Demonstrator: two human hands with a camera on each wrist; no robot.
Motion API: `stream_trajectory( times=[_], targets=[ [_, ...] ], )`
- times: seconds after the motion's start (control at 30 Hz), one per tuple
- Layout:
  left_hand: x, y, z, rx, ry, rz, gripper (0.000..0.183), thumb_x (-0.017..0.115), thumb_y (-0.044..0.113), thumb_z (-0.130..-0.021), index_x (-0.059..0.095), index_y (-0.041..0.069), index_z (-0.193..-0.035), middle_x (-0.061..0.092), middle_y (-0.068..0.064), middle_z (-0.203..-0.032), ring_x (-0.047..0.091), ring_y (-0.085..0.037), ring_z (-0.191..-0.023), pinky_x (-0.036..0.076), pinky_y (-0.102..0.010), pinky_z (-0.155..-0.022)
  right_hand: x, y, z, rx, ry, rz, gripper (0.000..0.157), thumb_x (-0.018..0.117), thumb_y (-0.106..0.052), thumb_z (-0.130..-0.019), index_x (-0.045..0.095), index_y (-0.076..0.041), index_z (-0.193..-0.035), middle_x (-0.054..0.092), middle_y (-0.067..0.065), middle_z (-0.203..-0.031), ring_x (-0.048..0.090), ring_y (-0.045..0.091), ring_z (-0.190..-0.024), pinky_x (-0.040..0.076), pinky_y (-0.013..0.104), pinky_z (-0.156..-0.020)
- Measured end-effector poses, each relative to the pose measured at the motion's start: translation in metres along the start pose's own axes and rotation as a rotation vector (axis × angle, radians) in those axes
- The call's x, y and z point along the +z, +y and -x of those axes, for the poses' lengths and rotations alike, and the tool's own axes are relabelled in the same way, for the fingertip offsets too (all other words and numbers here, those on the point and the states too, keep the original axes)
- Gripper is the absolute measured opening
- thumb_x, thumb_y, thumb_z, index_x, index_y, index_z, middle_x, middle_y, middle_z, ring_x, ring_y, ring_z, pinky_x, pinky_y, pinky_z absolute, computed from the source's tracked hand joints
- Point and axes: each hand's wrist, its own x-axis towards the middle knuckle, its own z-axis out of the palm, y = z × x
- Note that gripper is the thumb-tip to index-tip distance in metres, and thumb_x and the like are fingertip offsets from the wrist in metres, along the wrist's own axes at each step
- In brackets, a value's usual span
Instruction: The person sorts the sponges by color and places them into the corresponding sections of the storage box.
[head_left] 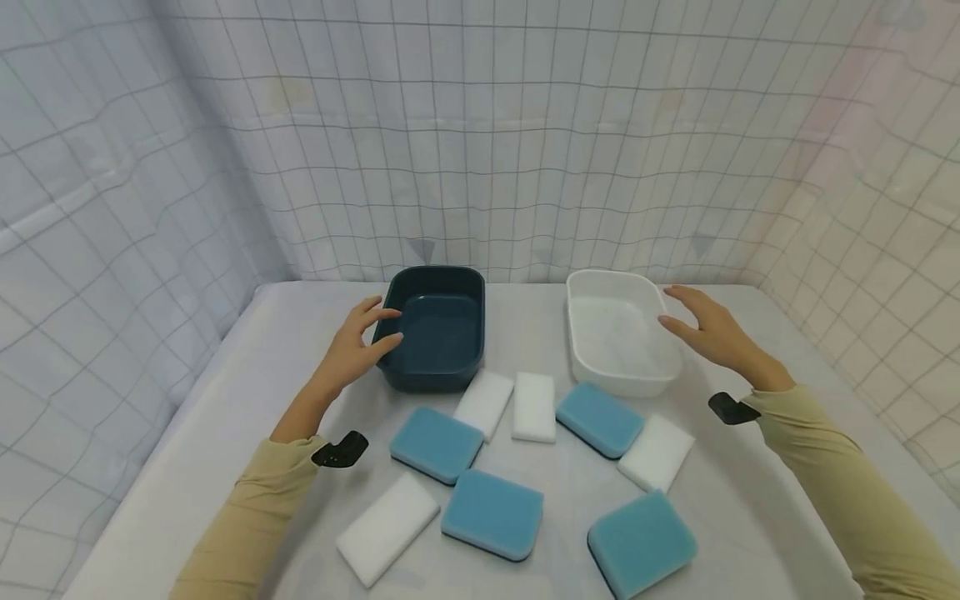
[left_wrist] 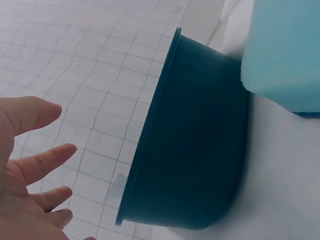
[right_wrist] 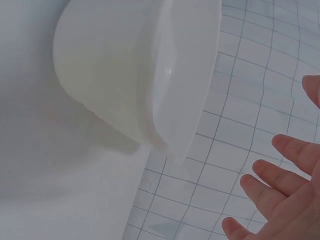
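Cloth [head_left: 480, 142] marked with thin grid lines hangs at the far side and along the left and right of the white surface [head_left: 258, 354]. On its far part stand a dark blue tub [head_left: 438, 333], left of middle, and a white tub [head_left: 618, 325] to the right. I have my left hand [head_left: 362, 337] at the dark tub's left rim and my right hand [head_left: 712, 333] just off the white tub's right side; both hands are loosely spread, fingers parted from thumb, gripping nothing. Nearer me lie four blue sponges [head_left: 492, 514] with dark undersides, two left to middle and two right. Slightly smaller, four white pads [head_left: 387, 529] lie scattered among them, one at near left.
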Motion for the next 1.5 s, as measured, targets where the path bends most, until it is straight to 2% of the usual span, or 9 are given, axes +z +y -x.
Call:
stream_trajectory(
  times=[0.17, 0.5, 0.73, 0.8, 0.9, 0.97, 1.03, 1.27, 1.5],
  targets=[
    [0.0, -0.009, 0.007, -0.064, -0.033, 0.113, 0.048, 0.056, 0.022, -0.094, 0.043, 0.003, -0.136, 0.003, -0.019, -0.157, 0.004, -0.041, -0.145, 0.014, -0.062, -0.112, -0.003, 0.003, 0.011, -0.007, 0.023, 0.004, 0.058, 0.048, -0.03, -0.097, 0.031, 0.003, -0.142, 0.03, 0.03, -0.146, 0.026, 0.05, -0.133, 0.024, 0.066, -0.103],
    [0.006, -0.033, 0.012, -0.115, -0.075, 0.287, 0.052, 0.052, 0.025, -0.096, 0.035, 0.006, -0.142, 0.008, -0.016, -0.158, 0.001, -0.034, -0.147, 0.011, -0.06, -0.114, 0.0, 0.012, 0.03, 0.0, 0.044, -0.022, 0.055, 0.05, -0.029, -0.097, 0.035, 0.002, -0.14, 0.034, 0.029, -0.144, 0.03, 0.049, -0.131, 0.027, 0.066, -0.1],
    [0.009, -0.04, 0.011, -0.14, -0.111, 0.429, 0.052, 0.049, 0.025, -0.098, 0.03, 0.002, -0.141, 0.017, -0.014, -0.155, 0.016, -0.03, -0.145, 0.023, -0.05, -0.115, 0.004, 0.015, 0.042, -0.024, 0.092, -0.036, 0.055, 0.054, -0.025, -0.095, 0.037, 0.001, -0.139, 0.037, 0.029, -0.142, 0.032, 0.05, -0.13, 0.028, 0.066, -0.098],
    [0.01, -0.041, 0.011, -0.155, -0.115, 0.437, 0.052, 0.049, 0.025, -0.098, 0.03, 0.001, -0.14, 0.021, -0.013, -0.153, 0.028, -0.026, -0.139, 0.032, -0.039, -0.111, 0.005, 0.015, 0.045, -0.033, 0.107, -0.037, 0.054, 0.055, -0.024, -0.094, 0.038, 0.001, -0.139, 0.038, 0.03, -0.141, 0.033, 0.05, -0.129, 0.028, 0.066, -0.098],
    [0.013, -0.043, 0.012, -0.15, -0.121, 0.439, 0.048, 0.049, 0.024, -0.098, 0.033, 0.001, -0.137, 0.039, -0.009, -0.132, 0.046, -0.015, -0.111, 0.042, -0.024, -0.091, 0.007, 0.014, 0.051, -0.037, 0.128, -0.036, 0.052, 0.057, -0.023, -0.093, 0.04, 0.002, -0.137, 0.04, 0.029, -0.139, 0.034, 0.05, -0.128, 0.03, 0.065, -0.097],
    [0.014, -0.045, 0.013, -0.14, -0.119, 0.432, 0.046, 0.05, 0.023, -0.097, 0.035, 0.001, -0.134, 0.043, -0.003, -0.115, 0.046, -0.011, -0.093, 0.041, -0.02, -0.077, 0.008, 0.013, 0.055, -0.041, 0.138, -0.029, 0.052, 0.057, -0.022, -0.093, 0.042, 0.002, -0.135, 0.042, 0.028, -0.137, 0.036, 0.049, -0.127, 0.031, 0.065, -0.096],
    [0.016, -0.047, 0.014, -0.129, -0.114, 0.433, 0.044, 0.051, 0.023, -0.097, 0.036, 0.001, -0.132, 0.04, 0.003, -0.105, 0.043, -0.011, -0.085, 0.039, -0.022, -0.071, 0.009, 0.011, 0.059, -0.042, 0.149, -0.019, 0.051, 0.059, -0.022, -0.092, 0.043, 0.003, -0.134, 0.044, 0.028, -0.135, 0.038, 0.048, -0.125, 0.032, 0.064, -0.094],
    [0.017, -0.052, 0.014, -0.121, -0.118, 0.43, 0.046, 0.052, 0.028, -0.097, 0.035, 0.001, -0.131, 0.037, 0.003, -0.119, 0.045, -0.009, -0.093, 0.041, -0.019, -0.075, 0.014, 0.006, 0.074, -0.033, 0.166, 0.001, 0.053, 0.064, -0.022, -0.088, 0.044, 0.002, -0.131, 0.049, 0.026, -0.129, 0.043, 0.043, -0.12, 0.035, 0.06, -0.092],
    [0.019, -0.054, 0.014, -0.139, -0.124, 0.45, 0.046, 0.052, 0.029, -0.096, 0.035, 0.003, -0.131, 0.034, -0.002, -0.129, 0.046, -0.004, -0.099, 0.043, -0.017, -0.082, 0.025, 0.001, 0.091, -0.054, 0.159, 0.023, 0.046, 0.068, -0.018, -0.085, 0.048, 0.005, -0.12, 0.054, 0.023, -0.12, 0.048, 0.04, -0.114, 0.038, 0.057, -0.088]
  ],
)
